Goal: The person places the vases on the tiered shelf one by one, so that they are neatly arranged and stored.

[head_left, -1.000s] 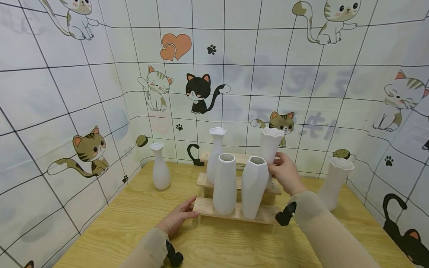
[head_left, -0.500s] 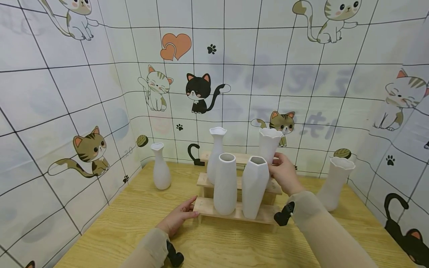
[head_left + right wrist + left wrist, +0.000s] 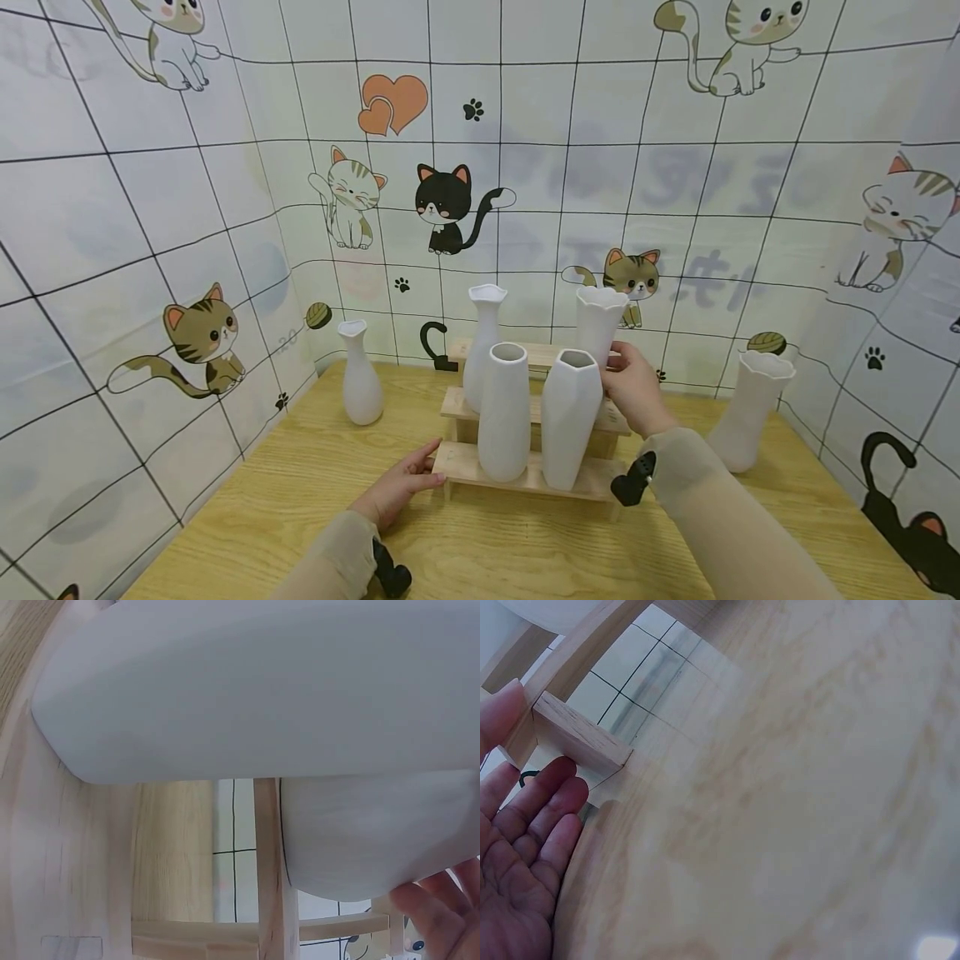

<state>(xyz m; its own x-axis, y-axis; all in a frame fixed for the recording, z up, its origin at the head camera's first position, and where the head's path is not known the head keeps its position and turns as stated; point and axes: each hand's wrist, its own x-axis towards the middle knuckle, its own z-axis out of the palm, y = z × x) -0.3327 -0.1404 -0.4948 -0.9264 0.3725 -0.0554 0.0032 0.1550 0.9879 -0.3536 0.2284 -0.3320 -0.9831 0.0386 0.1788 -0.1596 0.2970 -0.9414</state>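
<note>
A three-tier wooden stand bears several white vases. My left hand holds the left end of its lowest tier, thumb at the board and fingers by the leg in the left wrist view. My right hand grips a scallop-rimmed vase from its right side; its base meets the middle tier in the right wrist view. In front of that one, a faceted vase hides its lower part. A rounded cylindrical vase shares the lowest tier. Behind it rises a slim-necked vase with a flared rim.
On the wood-grain table, a bottle-shaped white vase stands left of the stand. A wavy-rimmed white vase is on the right, partly behind my right sleeve. A cat-printed wall covering encloses the table's back and sides.
My right hand and the scallop-rimmed vase have shifted slightly left along the tier. The left hand and the other vases stay where they were.
</note>
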